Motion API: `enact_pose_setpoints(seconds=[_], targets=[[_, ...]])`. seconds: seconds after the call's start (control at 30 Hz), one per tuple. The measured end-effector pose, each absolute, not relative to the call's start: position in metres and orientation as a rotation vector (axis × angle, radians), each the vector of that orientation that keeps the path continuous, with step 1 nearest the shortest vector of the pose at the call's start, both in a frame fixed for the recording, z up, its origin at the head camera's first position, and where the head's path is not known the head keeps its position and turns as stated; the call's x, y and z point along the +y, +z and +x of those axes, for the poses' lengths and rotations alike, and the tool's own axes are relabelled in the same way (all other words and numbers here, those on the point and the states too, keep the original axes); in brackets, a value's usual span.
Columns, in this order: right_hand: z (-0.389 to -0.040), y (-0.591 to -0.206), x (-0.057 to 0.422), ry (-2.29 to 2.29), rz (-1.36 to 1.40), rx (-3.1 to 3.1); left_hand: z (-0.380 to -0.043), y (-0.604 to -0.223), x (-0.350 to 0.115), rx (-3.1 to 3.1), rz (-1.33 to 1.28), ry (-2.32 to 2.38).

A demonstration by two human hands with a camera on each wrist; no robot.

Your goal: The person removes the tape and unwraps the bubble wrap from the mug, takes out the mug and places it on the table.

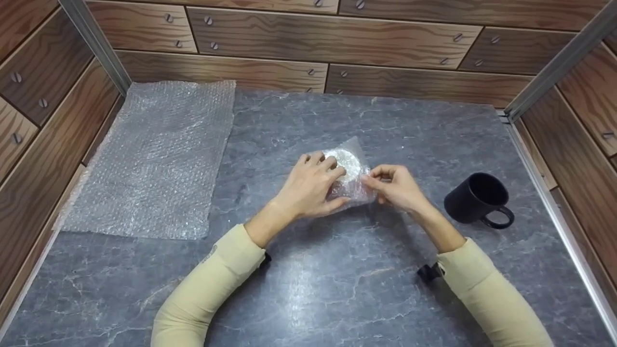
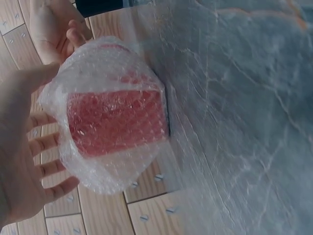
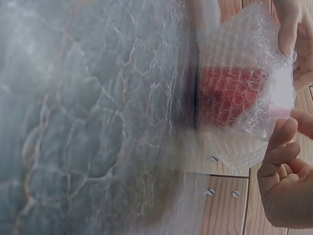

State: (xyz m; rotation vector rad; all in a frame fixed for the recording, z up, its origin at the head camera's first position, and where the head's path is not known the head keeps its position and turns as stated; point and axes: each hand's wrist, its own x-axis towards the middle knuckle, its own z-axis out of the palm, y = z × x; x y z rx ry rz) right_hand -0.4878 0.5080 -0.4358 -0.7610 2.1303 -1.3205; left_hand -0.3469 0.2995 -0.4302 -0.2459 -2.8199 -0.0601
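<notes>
Near the middle of the table stands a red object, wrapped in bubble wrap. Its round top glints white in the head view, and the wrap blurs what kind of thing it is. My left hand rests over its top and left side, fingers spread and slightly bent, the thumb toward the front. On the other side, my right hand pinches the loose edge of the wrap between thumb and forefinger. In the right wrist view those fingertips touch the wrap near the upper end of the bundle.
A flat sheet of bubble wrap lies at the left of the grey marbled table. To the right of my right hand is a black mug, its handle toward the front right. Wood-patterned walls border the back and sides.
</notes>
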Motion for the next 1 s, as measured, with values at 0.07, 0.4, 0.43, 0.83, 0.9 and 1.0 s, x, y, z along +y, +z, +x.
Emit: enact_pose_setpoints(seconds=[0.07,0.4,0.43,0.83,0.9,1.0], targets=[[-0.487,-0.436,0.508,-1.336,-0.764,2.131,-0.348,-0.431,0.301,-2.815,-0.231,-0.049],[-0.485,-0.438,0.507,-1.346,-0.758,2.102,-0.351,-0.431,0.307,-2.804,-0.163,0.014],[-0.485,-0.438,0.507,-1.338,-0.758,2.101,-0.351,-0.432,0.308,-2.801,-0.158,0.018],[-0.482,-0.438,0.508,-1.303,-0.774,2.087,-0.354,-0.431,0.312,-2.799,-0.116,0.002],[-0.482,-0.438,0.508,-1.304,-0.785,2.091,-0.355,-0.431,0.312,-2.805,-0.108,0.006],[-0.481,-0.44,0.509,-1.308,-0.805,2.096,-0.356,-0.432,0.313,-2.803,-0.102,0.012]])
